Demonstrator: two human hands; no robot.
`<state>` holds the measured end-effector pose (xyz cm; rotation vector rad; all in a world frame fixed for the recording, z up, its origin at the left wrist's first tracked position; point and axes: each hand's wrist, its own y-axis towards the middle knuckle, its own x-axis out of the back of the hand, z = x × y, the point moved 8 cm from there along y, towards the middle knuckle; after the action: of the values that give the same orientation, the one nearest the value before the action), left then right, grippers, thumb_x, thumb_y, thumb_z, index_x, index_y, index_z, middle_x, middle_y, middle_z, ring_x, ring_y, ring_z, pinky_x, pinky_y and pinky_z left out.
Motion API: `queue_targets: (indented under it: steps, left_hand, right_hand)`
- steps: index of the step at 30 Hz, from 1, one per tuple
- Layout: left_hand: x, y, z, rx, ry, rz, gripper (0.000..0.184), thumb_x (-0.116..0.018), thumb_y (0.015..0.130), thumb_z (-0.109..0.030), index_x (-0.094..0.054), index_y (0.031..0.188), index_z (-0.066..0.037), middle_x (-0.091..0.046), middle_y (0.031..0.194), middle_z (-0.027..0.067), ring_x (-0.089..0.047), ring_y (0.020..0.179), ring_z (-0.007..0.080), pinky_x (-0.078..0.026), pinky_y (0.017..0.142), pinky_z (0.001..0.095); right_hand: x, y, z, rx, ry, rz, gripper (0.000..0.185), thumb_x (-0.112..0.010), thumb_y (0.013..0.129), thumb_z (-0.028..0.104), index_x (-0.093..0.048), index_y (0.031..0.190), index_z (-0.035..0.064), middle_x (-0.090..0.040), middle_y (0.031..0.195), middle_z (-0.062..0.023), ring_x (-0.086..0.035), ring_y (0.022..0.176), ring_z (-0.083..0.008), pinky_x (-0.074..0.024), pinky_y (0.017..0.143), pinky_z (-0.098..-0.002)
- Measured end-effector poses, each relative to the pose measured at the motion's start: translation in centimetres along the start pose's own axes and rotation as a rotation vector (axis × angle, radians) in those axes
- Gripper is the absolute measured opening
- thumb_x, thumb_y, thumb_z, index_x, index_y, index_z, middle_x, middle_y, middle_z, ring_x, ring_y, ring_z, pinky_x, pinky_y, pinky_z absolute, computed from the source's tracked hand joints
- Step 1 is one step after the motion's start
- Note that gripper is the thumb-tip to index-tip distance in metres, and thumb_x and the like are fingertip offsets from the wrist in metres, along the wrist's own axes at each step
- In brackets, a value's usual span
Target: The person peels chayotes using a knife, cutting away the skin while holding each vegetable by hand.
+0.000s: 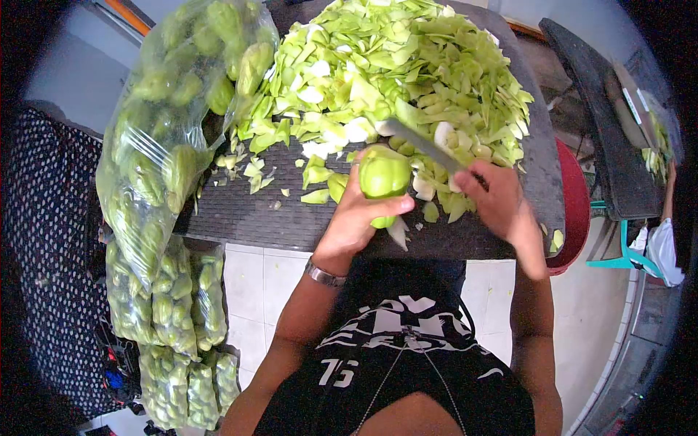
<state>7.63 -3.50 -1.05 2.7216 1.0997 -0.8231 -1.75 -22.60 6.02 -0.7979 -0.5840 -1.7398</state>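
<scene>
My left hand (350, 221) is wrapped round a green chayote (385, 173), thumb across its front, above the near edge of the dark ribbed table (247, 218). In my right hand (498, 200) is a knife (427, 144), its blade pointing up and left, just right of the chayote and apart from it. The handle is mostly hidden by my fingers. Behind both hands spreads a large heap of pale green chayote slices and peelings (392, 65). A few loose scraps (316, 196) lie beside my left hand.
A big clear bag of whole chayotes (153, 109) leans over the table's left side. Smaller filled bags (171, 291) are stacked below it. A red stool (574, 211) stands at the right. Farther right are another dark table (618, 160), a teal chair (624, 251) and a person's arm (669, 192).
</scene>
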Motion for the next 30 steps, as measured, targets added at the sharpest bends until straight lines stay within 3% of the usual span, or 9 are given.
queue_targets:
  steps: [4, 5, 9, 12, 18, 22, 28, 30]
  left_hand:
    - [-1.9, -0.2, -2.6, -0.18, 0.402, -0.017, 0.091, -0.084, 0.078, -0.007, -0.03, 0.15, -0.011, -0.05, 0.131, 0.006, -0.053, 0.119, 0.0205, -0.048, 0.102, 0.0366]
    - [-0.9, 0.6, -1.7, -0.271, 0.565, -0.053, 0.093, -0.087, 0.075, -0.017, -0.03, 0.147, -0.008, -0.049, 0.131, 0.0085, -0.051, 0.12, 0.0194, -0.045, 0.104, 0.0368]
    - [-2.2, -0.3, -2.3, -0.453, 0.725, -0.146, 0.097, -0.089, 0.071, -0.025, -0.028, 0.143, -0.001, -0.051, 0.127, 0.0149, -0.053, 0.117, 0.022, -0.046, 0.1, 0.0372]
    - [-2.4, -0.7, -2.5, -0.367, 0.767, -0.153, 0.099, -0.087, 0.074, -0.032, -0.023, 0.145, -0.005, -0.053, 0.125, 0.0118, -0.056, 0.113, 0.0213, -0.048, 0.099, 0.0381]
    - [-2.1, -0.9, -1.2, -0.37, 0.842, -0.172, 0.092, -0.086, 0.071, -0.019, -0.029, 0.142, -0.003, -0.056, 0.12, 0.0118, -0.058, 0.109, 0.0228, -0.048, 0.1, 0.0376]
    - [-2.9, -1.2, -3.3, -0.379, 1.092, -0.161, 0.087, -0.083, 0.068, -0.009, -0.035, 0.139, 0.001, -0.057, 0.123, 0.015, -0.059, 0.113, 0.0256, -0.049, 0.097, 0.0379]
    - [-2.7, -3.3, -4.4, -0.225, 0.689, -0.191, 0.083, -0.084, 0.067, -0.003, -0.038, 0.136, 0.002, -0.06, 0.12, 0.0133, -0.061, 0.111, 0.0231, -0.053, 0.093, 0.0366]
    - [-1.5, -3.5, -3.8, -0.158, 0.429, -0.169, 0.08, -0.086, 0.068, -0.002, -0.039, 0.133, 0.002, -0.062, 0.117, 0.013, -0.064, 0.106, 0.0209, -0.056, 0.088, 0.0349]
  right_hand:
    - [-0.7, -2.2, 6.3, 0.259, -0.124, 0.033, 0.051, -0.076, 0.086, 0.049, -0.06, 0.088, 0.0007, -0.06, 0.077, -0.0201, -0.063, 0.073, -0.0398, -0.0485, 0.064, -0.0437]
    - [-1.1, -2.5, 7.0, 0.318, -0.176, -0.007, 0.058, -0.077, 0.082, 0.056, -0.059, 0.09, 0.0016, -0.059, 0.079, -0.0186, -0.063, 0.073, -0.0418, -0.0492, 0.063, -0.0463]
    - [-2.3, -2.7, 7.3, 0.333, -0.313, -0.048, 0.063, -0.074, 0.08, 0.063, -0.058, 0.092, 0.0032, -0.059, 0.079, -0.0155, -0.065, 0.071, -0.0388, -0.0509, 0.061, -0.0467]
    - [-2.5, -2.6, 6.9, 0.372, -0.332, -0.033, 0.064, -0.07, 0.083, 0.066, -0.06, 0.095, 0.0043, -0.061, 0.081, -0.0136, -0.067, 0.071, -0.0362, -0.0532, 0.06, -0.0469]
    - [-2.5, -2.0, 6.0, 0.377, -0.225, 0.002, 0.063, -0.071, 0.083, 0.065, -0.061, 0.092, 0.0034, -0.064, 0.083, -0.0167, -0.067, 0.074, -0.0389, -0.0527, 0.065, -0.0487]
    - [-2.1, 0.0, 2.9, 0.258, -0.124, 0.074, 0.062, -0.071, 0.085, 0.063, -0.064, 0.086, 0.0008, -0.065, 0.084, -0.0225, -0.066, 0.078, -0.0435, -0.0517, 0.07, -0.0501]
    - [1.9, 1.2, -2.3, -0.218, -0.244, 0.024, 0.062, -0.064, 0.094, 0.059, -0.067, 0.085, -0.0021, -0.066, 0.082, -0.0281, -0.067, 0.079, -0.0434, -0.0503, 0.069, -0.0483]
    - [2.4, 0.4, 0.4, -0.174, -0.162, 0.072, 0.056, -0.063, 0.096, 0.055, -0.067, 0.088, -0.0005, -0.065, 0.08, -0.0271, -0.067, 0.076, -0.0415, -0.0514, 0.07, -0.0448]
